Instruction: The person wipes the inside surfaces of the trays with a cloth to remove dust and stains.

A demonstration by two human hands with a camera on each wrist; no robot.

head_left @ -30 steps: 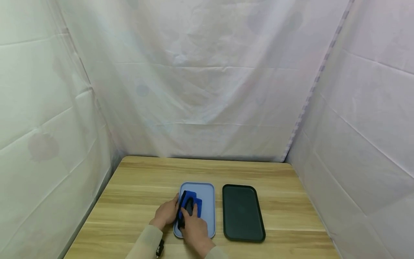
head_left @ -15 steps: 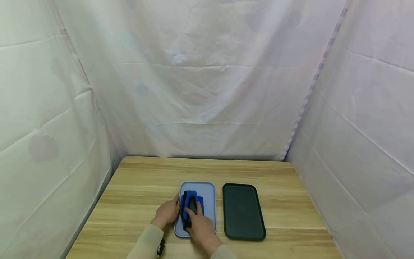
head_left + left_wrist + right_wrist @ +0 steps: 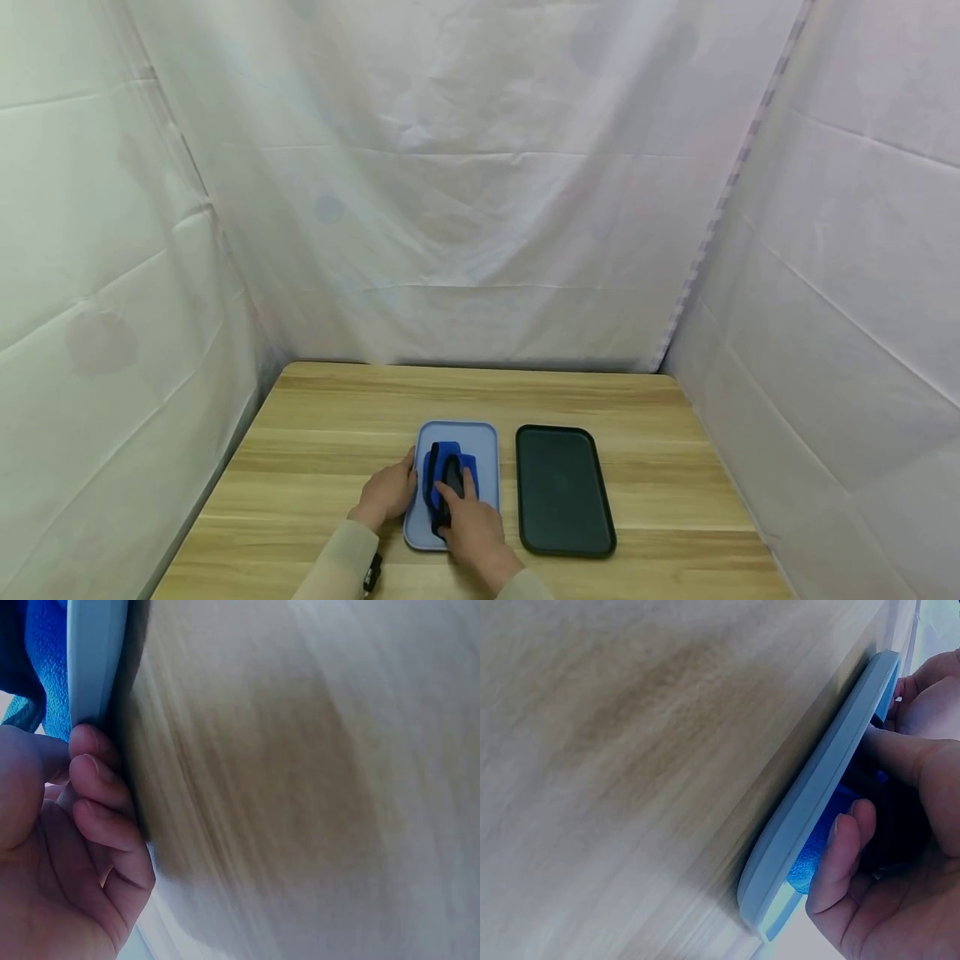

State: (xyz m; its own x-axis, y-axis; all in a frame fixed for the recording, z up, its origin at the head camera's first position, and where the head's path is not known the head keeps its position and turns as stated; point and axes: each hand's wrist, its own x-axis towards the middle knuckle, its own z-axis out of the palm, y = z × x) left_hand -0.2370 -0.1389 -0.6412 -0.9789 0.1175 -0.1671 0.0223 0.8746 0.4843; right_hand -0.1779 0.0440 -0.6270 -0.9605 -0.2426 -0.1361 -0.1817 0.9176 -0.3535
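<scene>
A light blue tray (image 3: 486, 442) lies on the table. On it is a blue towelling cloth (image 3: 449, 447) with black edging and a dark oval piece (image 3: 452, 473) on top. My right hand (image 3: 476, 529) grips this piece from the near side, index finger stretched forward along it. In the right wrist view, the thumb and fingers curl about its dark part; its underside is hidden. My left hand (image 3: 387, 492) holds the tray's left rim, its fingers (image 3: 101, 784) bent against the outer wall in the left wrist view.
A dark green tray (image 3: 564, 492) lies flat to the right of the blue one. The wooden table (image 3: 337, 400) is enclosed by white cloth walls (image 3: 480, 208) at the back and both sides. A small black object (image 3: 372, 573) shows by the left sleeve.
My right hand has slid the blue cloth a little to the right across the tray, uncovering more of the tray's left side. The left hand stays at the rim.
</scene>
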